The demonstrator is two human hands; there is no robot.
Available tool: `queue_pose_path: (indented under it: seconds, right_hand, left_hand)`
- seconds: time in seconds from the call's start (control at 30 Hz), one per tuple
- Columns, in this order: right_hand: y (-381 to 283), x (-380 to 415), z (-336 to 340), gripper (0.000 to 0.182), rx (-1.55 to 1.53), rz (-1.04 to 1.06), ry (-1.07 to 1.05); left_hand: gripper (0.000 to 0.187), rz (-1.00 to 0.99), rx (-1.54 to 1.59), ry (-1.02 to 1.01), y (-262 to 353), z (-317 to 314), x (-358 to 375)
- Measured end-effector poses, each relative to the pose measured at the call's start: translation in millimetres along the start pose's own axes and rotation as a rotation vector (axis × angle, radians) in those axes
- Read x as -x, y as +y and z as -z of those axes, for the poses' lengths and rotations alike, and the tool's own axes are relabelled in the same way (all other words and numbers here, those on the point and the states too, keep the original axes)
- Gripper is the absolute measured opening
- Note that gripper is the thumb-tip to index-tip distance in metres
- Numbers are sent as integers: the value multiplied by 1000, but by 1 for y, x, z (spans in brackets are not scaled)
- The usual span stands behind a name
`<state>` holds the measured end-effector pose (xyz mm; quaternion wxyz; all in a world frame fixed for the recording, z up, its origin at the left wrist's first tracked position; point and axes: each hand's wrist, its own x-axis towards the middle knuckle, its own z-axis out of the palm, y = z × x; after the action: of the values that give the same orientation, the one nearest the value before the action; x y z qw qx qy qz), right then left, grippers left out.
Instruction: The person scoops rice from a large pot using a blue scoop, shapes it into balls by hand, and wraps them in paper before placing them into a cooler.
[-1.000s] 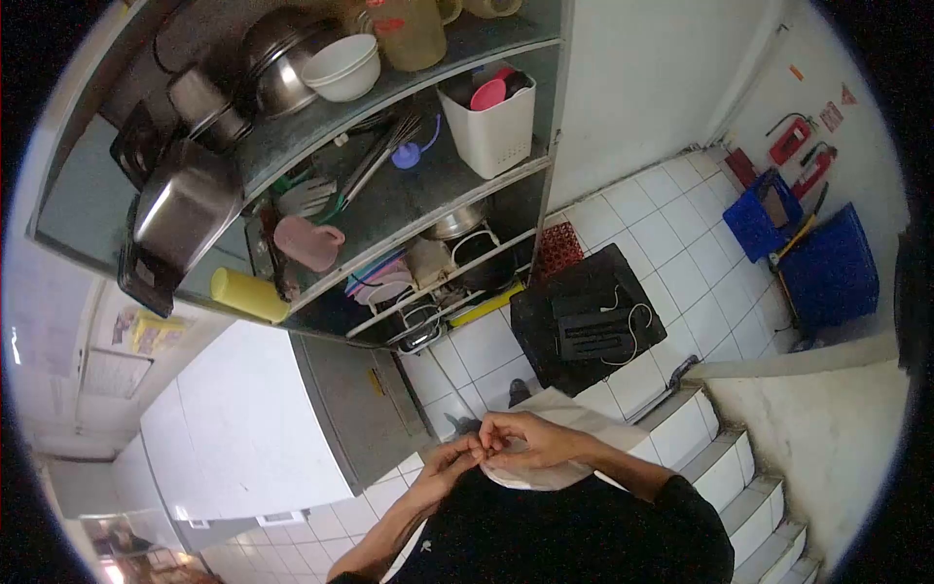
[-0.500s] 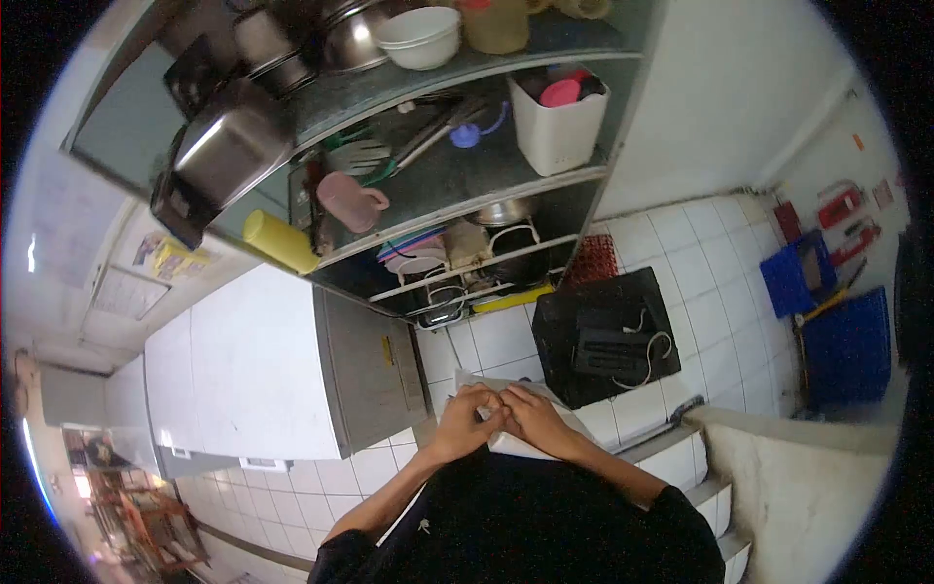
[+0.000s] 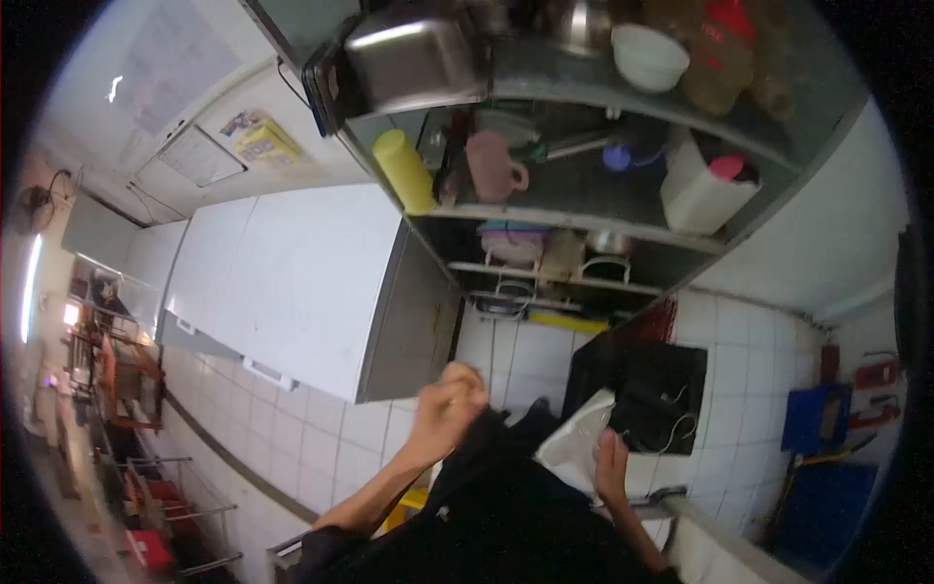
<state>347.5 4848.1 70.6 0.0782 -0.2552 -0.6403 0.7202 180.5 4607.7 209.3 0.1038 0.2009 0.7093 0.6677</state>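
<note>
My left hand (image 3: 448, 414) is raised in front of my dark shirt, its fingers curled in a closed fist. Whatever is inside that fist is hidden. Farther right, my right hand (image 3: 611, 469) has its fingers pressed together at the edge of a thin white sheet (image 3: 574, 446), which looks like plastic or paper. The sheet hangs slanted between my body and this hand, overlapping a black box-like thing (image 3: 689, 365) on the floor in this view. The hands are well apart.
Ahead stands a metal shelf rack (image 3: 584, 216) with a yellow cup (image 3: 403, 173), a pink mug (image 3: 494, 165), a white container (image 3: 702, 190) and a white bowl (image 3: 650, 58). A white chest-like cabinet (image 3: 292, 282) is at left. Blue panels (image 3: 825, 511) lean at the right wall.
My hands were together over the white sheet and have come apart, left hand to the left, right hand to the right with the sheet beside it. The view has turned left.
</note>
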Motion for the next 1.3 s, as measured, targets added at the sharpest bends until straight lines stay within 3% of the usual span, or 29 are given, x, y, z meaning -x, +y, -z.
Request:
queue_pose_path:
  seconds: [0.07,0.1,0.2,0.3,0.37,0.43,0.5,0.53,0.6,0.63,0.7,0.73,0.8,0.87,1.0,1.03,1.1,1.13,1.2,1.27,1.3]
  right_hand:
    - [-39,-3,-24,31,242,-28,-258]
    - [-67,-13,-44,29,289,144,-225]
    - [-75,-32,-75,24,440,426,-160]
    - [-73,-32,-92,22,437,507,-124]
    - [-71,-30,-102,21,440,488,-141]
    - [-70,-29,-116,20,452,519,-147]
    - [-73,-28,-129,20,561,540,-131]
    - [-78,-28,-139,19,535,641,-104]
    - [-81,-33,-157,20,486,768,-74]
    - [-78,-33,-164,20,494,774,-71]
    - [-66,-33,-177,21,374,483,55]
    - [-62,-37,-182,21,429,427,170]
    - [-59,-42,-195,20,410,416,218]
    - [-61,-42,-200,20,386,407,277]
    - [-94,-2,-195,25,512,607,-32]
    - [-105,8,-196,26,607,618,-113]
    - [-117,14,-200,27,741,566,-41]
    - [-118,14,-202,28,858,505,-16]
    - [-117,0,-191,30,918,416,0]
    - [-101,-14,-172,34,972,321,7]
    - [-89,-26,-160,31,839,349,126]
  left_hand:
    - [26,193,57,-215,-12,-11,-5]
    - [21,138,-90,-255,-21,-16,-12]
    - [12,212,-30,-152,-38,-10,-18]
    - [29,281,-145,-34,-31,-5,-17]
    - [42,-51,-587,-18,-35,-3,-17]
    - [46,-33,-567,28,-54,6,-18]
    - [44,-106,-786,93,-61,15,-21]
    - [44,-110,-778,98,-65,21,-23]
    - [36,-329,-885,53,-67,38,-34]
    - [36,-335,-878,55,-67,45,-41]
    - [28,-490,-853,-141,-62,57,-56]
    - [28,-496,-844,-143,-71,61,-53]
    - [30,-360,-823,-333,-91,70,-49]
    - [37,-434,-747,-405,-91,86,-45]
    - [61,-459,-755,-678,-33,108,-41]
    - [66,-287,-766,-763,-9,108,-45]
    - [68,-608,-739,-702,-1,106,-52]
    - [68,-620,-741,-738,0,104,-59]
    - [68,-814,-880,-944,3,88,-73]
    - [64,-726,-839,-1073,8,63,-82]
    - [60,-644,-801,-1153,11,48,-92]
